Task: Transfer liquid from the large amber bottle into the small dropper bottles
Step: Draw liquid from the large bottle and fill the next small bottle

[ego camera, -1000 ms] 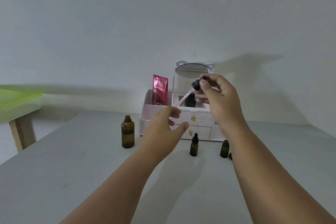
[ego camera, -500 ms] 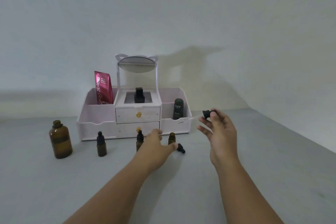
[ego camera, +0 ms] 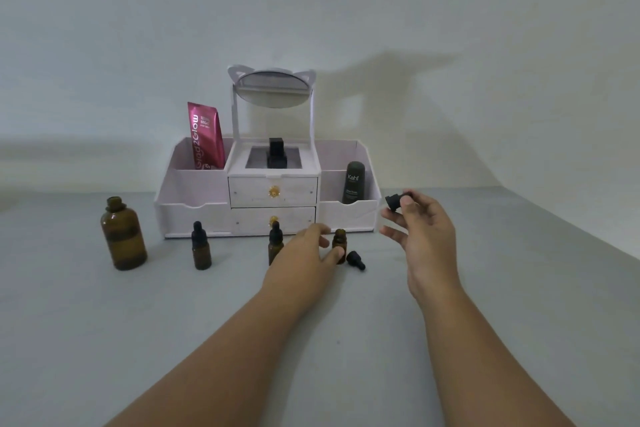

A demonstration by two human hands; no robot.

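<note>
The large amber bottle [ego camera: 123, 236] stands uncapped at the left of the grey table. Two small capped dropper bottles stand in front of the organizer, one at the left [ego camera: 200, 247] and one in the middle [ego camera: 275, 246], partly behind my left hand. A third small bottle [ego camera: 339, 243] stands open, with a black dropper cap [ego camera: 355, 260] lying beside it. My left hand [ego camera: 304, 255] reaches to this open bottle, thumb and fingertips at its side. My right hand [ego camera: 420, 236] is raised to the right and pinches a black dropper top [ego camera: 393, 202]; its glass tube is hard to see.
A white vanity organizer [ego camera: 194, 215] with two drawers and a round mirror [ego camera: 272, 88] stands against the wall. It holds a pink tube [ego camera: 204, 135], a black bottle [ego camera: 276, 154] and a dark Kahf tube [ego camera: 353, 182]. The table's right edge runs diagonally.
The view swung left and down, bringing the whole organizer and all bottles into view. My right hand came down from in front of the mirror with the dropper. My left hand moved to the open small bottle.
</note>
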